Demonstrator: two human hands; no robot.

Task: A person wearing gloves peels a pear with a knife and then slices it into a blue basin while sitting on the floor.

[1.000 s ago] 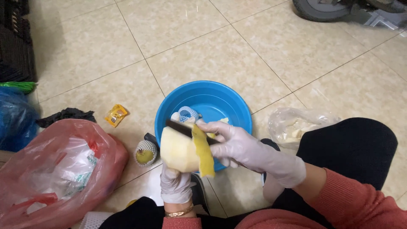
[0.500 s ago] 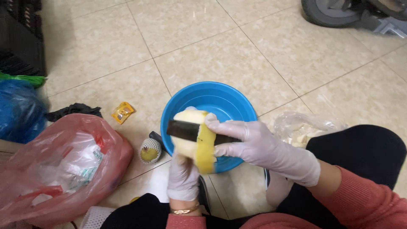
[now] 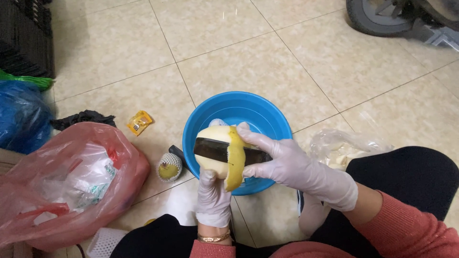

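Red plastic bag (image 3: 62,186) sits far left on the floor, a net-wrapped fruit (image 3: 169,166) beside it. Left hand (image 3: 213,196), gloved, cups the pale half-peeled fruit (image 3: 215,155) from below over the blue basin (image 3: 267,119). Right hand (image 3: 282,162) is closed around a dark knife (image 3: 215,147), yellow peel strip (image 3: 235,162) hanging. Peeled flesh looks wet and slippery, fairly heavy; best gripped from underneath, on the remaining skin.
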